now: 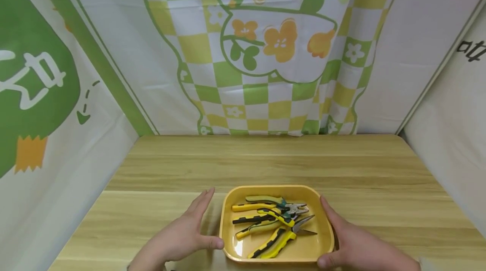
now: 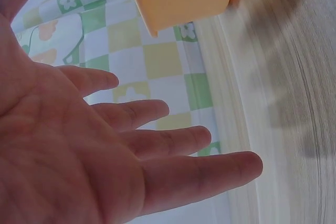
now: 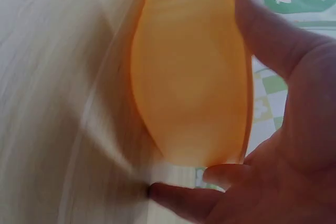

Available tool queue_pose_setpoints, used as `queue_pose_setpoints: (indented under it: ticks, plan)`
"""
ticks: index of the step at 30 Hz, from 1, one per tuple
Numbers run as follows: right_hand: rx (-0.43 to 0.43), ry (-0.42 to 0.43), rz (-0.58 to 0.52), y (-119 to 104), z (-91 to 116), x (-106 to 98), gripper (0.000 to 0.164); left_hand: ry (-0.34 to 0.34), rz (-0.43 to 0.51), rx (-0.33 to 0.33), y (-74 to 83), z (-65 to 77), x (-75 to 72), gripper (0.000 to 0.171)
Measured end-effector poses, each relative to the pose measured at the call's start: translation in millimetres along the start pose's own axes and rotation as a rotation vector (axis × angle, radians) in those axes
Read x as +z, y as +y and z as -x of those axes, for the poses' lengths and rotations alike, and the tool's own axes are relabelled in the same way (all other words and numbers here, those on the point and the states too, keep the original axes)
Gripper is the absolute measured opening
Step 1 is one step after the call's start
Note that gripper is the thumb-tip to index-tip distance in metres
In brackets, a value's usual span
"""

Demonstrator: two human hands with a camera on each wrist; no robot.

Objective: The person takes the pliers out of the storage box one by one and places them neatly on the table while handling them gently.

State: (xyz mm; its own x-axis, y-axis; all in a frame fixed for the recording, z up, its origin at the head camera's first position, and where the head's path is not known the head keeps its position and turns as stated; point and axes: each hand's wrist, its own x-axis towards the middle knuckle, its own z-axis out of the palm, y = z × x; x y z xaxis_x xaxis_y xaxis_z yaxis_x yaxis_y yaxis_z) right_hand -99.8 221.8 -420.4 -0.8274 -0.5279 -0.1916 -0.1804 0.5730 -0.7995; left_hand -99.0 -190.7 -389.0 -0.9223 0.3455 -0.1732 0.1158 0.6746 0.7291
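A yellow plastic box (image 1: 309, 247) stands on the table with several pliers in it. Needle-nose pliers (image 1: 282, 240) with yellow and black handles lie nearest the front. Behind them, other pliers (image 1: 265, 199) overlap, some with green and yellow handles. My right hand (image 1: 351, 237) holds the box's right end, thumb at the near corner and fingers at the far one. Beside the left end is my left hand (image 1: 182, 231), its fingers spread and straight. Its thumb tip is close to the rim; whether it touches is unclear. The left wrist view shows the palm (image 2: 63, 145) holding nothing.
A wood-grain table (image 1: 182, 165) extends behind the box and to both sides. Patterned cloth (image 1: 258, 93) hangs along its back edge. Further cloth walls (image 1: 452, 136) rise at the left and right.
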Motion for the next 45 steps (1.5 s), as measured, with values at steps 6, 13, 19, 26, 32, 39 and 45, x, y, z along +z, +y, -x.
queue_pose_setpoints:
  ticks: [6, 13, 19, 26, 32, 39, 45]
  plan:
    - [0.005, 0.011, 0.006, -3, 1, 0, 0.136, 0.001, -0.005, 0.011, 0.1, -3.1, -0.3, 0.121]
    - [0.067, -0.012, 0.097, -5, 0, -2, 0.136, 0.007, -0.024, 0.009, 2.8, -5.9, -3.5, 0.121]
    - [0.12, -0.031, 0.157, -5, -2, -3, 0.136, -0.003, -0.02, 0.005, 4.1, -8.1, -5.2, 0.12]
    - [0.111, -0.029, 0.196, -7, 0, -1, 0.137, -0.006, -0.04, 0.008, 3.0, -10.8, -3.2, 0.12]
    - [0.101, -0.007, 0.222, -9, -1, 1, 0.139, -0.009, -0.054, -0.002, 6.1, -13.6, -2.8, 0.12]
    - [0.101, -0.015, 0.229, -7, -1, 3, 0.139, -0.003, -0.069, 0.019, 3.9, -18.2, -2.8, 0.122]
    - [0.092, -0.006, 0.229, -7, -2, 2, 0.14, 0.023, -0.089, 0.036, 4.5, -26.1, -14.2, 0.117]
